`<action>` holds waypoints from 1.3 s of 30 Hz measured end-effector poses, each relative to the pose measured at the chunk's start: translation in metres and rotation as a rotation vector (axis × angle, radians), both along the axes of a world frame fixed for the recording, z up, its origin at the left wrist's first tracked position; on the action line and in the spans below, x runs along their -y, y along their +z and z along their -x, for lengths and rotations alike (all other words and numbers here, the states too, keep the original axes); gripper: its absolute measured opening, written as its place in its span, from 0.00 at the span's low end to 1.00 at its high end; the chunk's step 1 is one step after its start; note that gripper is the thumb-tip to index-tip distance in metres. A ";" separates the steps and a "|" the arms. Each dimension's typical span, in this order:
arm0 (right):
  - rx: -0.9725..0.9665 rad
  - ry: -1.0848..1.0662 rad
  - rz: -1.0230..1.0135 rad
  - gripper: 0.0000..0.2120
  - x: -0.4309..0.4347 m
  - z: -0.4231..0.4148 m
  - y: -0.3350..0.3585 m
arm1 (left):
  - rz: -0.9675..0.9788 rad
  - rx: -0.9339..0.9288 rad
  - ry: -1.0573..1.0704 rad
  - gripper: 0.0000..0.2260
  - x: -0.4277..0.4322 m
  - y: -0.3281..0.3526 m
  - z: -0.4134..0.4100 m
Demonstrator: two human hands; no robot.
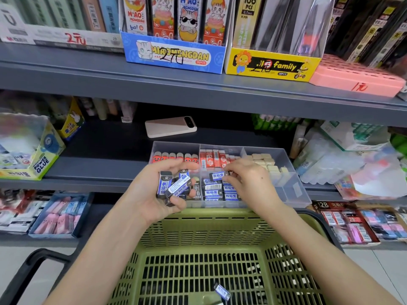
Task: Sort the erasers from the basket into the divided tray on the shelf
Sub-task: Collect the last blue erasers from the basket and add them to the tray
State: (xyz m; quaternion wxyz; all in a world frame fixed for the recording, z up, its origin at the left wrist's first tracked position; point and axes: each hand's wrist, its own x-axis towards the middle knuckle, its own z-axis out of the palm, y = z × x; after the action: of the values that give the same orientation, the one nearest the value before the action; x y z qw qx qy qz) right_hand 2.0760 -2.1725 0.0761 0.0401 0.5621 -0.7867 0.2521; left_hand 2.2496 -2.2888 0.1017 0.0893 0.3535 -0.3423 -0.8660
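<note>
My left hand (154,190) cups a loose bundle of blue-sleeved erasers (174,187) before the tray (295,190), my right hand (246,179) pinches one more eraser (217,176) by its end over the tray's blue row (light, firm, slick-sleeved: I judge a short-edge pinch safest).

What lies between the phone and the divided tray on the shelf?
Nothing; the head view shows only a bare strip of dark shelf between the phone and the divided tray.

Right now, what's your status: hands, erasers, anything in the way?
Left hand grips bunch of blue erasers. Right hand pinches one blue eraser over divided tray. At least one loose eraser lies in basket. Nothing blocks the tray.
</note>
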 end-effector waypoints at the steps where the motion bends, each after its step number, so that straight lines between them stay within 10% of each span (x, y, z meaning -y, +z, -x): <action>1: -0.041 0.029 -0.001 0.07 -0.001 0.000 0.001 | 0.010 0.004 -0.016 0.16 0.000 0.000 0.000; 27: -0.039 0.034 -0.147 0.09 0.012 -0.007 0.003 | 0.023 -0.001 -0.030 0.16 -0.006 0.001 0.006; 33: 0.455 0.238 0.088 0.13 -0.005 -0.033 0.035 | 0.035 -0.021 -0.069 0.17 -0.011 0.004 0.008; 39: 0.212 0.338 0.047 0.11 -0.013 -0.045 0.047 | -0.039 -0.022 -0.045 0.09 -0.019 0.006 0.016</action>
State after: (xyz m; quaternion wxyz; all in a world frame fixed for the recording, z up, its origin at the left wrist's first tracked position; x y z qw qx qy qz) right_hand 2.1212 -2.1596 0.1230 -0.0728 0.6552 -0.6751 0.3313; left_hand 2.2338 -2.2702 0.1081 0.0667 0.3380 -0.3320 -0.8781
